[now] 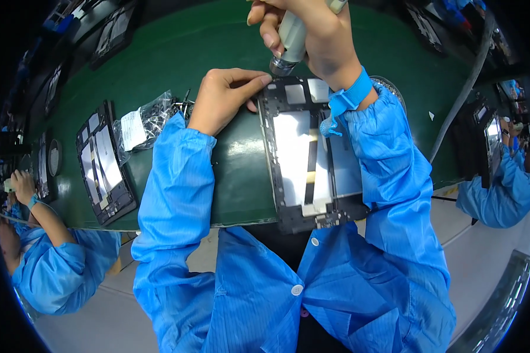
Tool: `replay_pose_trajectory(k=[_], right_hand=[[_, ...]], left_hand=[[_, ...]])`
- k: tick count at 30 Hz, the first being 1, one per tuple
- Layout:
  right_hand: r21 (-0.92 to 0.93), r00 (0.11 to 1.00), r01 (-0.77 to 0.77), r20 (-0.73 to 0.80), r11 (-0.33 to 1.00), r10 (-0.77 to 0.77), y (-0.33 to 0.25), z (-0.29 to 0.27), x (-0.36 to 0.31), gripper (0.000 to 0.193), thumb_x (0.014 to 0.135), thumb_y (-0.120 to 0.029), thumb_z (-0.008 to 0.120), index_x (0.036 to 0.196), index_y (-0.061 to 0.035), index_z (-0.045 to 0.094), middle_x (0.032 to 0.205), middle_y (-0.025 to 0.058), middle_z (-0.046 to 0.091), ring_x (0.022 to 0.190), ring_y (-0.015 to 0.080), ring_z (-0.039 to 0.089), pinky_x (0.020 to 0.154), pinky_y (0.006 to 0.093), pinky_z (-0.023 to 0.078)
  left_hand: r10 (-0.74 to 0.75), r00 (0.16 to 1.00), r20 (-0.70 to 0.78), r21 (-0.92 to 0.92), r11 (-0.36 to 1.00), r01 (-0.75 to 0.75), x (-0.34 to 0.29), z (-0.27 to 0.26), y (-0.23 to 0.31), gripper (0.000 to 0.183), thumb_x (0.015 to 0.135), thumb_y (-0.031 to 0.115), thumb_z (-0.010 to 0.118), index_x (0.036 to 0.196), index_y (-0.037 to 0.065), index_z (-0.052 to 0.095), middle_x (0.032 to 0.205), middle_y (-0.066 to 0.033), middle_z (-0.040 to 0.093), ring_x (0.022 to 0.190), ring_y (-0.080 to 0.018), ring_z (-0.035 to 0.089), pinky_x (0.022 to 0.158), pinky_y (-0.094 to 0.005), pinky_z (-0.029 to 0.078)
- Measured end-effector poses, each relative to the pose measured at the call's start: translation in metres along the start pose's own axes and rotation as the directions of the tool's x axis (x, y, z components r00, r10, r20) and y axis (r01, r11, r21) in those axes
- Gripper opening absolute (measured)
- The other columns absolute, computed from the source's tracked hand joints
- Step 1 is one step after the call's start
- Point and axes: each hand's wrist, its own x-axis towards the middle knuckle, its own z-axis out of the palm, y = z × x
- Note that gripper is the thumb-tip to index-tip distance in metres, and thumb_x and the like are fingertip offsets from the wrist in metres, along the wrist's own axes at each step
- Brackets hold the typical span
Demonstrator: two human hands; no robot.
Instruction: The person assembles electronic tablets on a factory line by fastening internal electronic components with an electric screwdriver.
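An opened tablet housing [292,150], black-framed with bright silvery panels and dark strips, lies before me over the bench's near edge. My left hand [225,97] pinches its far left corner, thumb and fingertips pressed together there; whether a small part is between them is hidden. Above the far edge, my right hand [327,44] is wrapped round a pale grey electric screwdriver [294,36] with a metal collar. The tool tilts down toward the same corner, close to my left fingertips. I cannot see its bit clearly. A blue strap [353,94] circles my right wrist.
A clear bag of small dark screws [156,120] lies left of my left forearm, beside another opened tablet [104,167]. A round dish [394,89] is partly behind my right sleeve. A grey cable [468,79] crosses at right. Co-workers in blue [62,270] sit at both sides.
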Motion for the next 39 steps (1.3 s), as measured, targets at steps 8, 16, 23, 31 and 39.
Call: replay_pose_trajectory(k=[8, 16, 23, 31, 39], right_hand=[[-0.032, 0.996, -0.01, 0.09, 0.999, 0.013, 0.026, 0.005, -0.008, 0.016, 0.094, -0.012, 0.059, 0.093, 0.0036, 0.064, 0.073, 0.0125, 0.067, 0.049, 0.0128, 0.058, 0.044, 0.0241, 0.044], [-0.055, 0.998, -0.019, 0.057, 0.998, 0.022, 0.034, 0.001, -0.008, 0.022, 0.094, -0.02, 0.06, 0.095, 0.0015, 0.063, 0.072, 0.0115, 0.066, 0.048, 0.0136, 0.057, 0.045, 0.0229, 0.043], [-0.049, 0.996, -0.005, 0.091, 0.999, 0.009, 0.032, -0.002, -0.009, 0.021, 0.094, -0.02, 0.059, 0.09, -0.0005, 0.063, 0.07, 0.0094, 0.065, 0.047, 0.0134, 0.056, 0.044, 0.0239, 0.044], [-0.037, 0.996, -0.003, 0.091, 0.999, 0.007, 0.031, -0.004, -0.009, 0.02, 0.094, -0.02, 0.059, 0.089, -0.0004, 0.063, 0.069, 0.0091, 0.064, 0.047, 0.0133, 0.056, 0.042, 0.0244, 0.043], [-0.037, 0.998, -0.004, 0.068, 0.999, 0.006, 0.032, -0.005, -0.009, 0.021, 0.094, -0.02, 0.06, 0.089, 0.0, 0.064, 0.069, 0.0097, 0.064, 0.048, 0.0136, 0.057, 0.041, 0.0248, 0.043]], left_hand=[[-0.001, 0.994, 0.107, -0.049, 0.999, 0.006, -0.013, 0.0, -0.001, 0.031, 0.096, 0.016, 0.064, 0.11, -0.011, 0.068, 0.083, -0.0108, 0.07, 0.067, -0.0132, 0.067, 0.063, -0.0249, 0.053], [0.053, 0.992, 0.117, -0.145, 0.989, -0.036, -0.009, -0.003, -0.009, 0.028, 0.093, 0.013, 0.067, 0.112, -0.008, 0.069, 0.091, -0.0131, 0.071, 0.073, -0.0157, 0.069, 0.069, -0.0248, 0.055], [0.045, 0.997, 0.063, -0.086, 0.995, -0.039, -0.009, -0.001, -0.01, 0.027, 0.093, 0.014, 0.068, 0.111, -0.006, 0.071, 0.09, -0.0125, 0.072, 0.074, -0.0149, 0.069, 0.071, -0.0252, 0.056], [0.063, 0.994, 0.089, -0.112, 0.992, -0.053, -0.01, -0.002, -0.009, 0.027, 0.092, 0.014, 0.069, 0.111, -0.005, 0.071, 0.091, -0.0124, 0.072, 0.075, -0.0143, 0.069, 0.072, -0.0252, 0.055], [0.067, 0.994, 0.09, -0.103, 0.993, -0.057, -0.01, -0.002, -0.009, 0.027, 0.092, 0.014, 0.07, 0.111, -0.005, 0.071, 0.092, -0.0118, 0.072, 0.075, -0.0137, 0.068, 0.072, -0.0249, 0.055]])
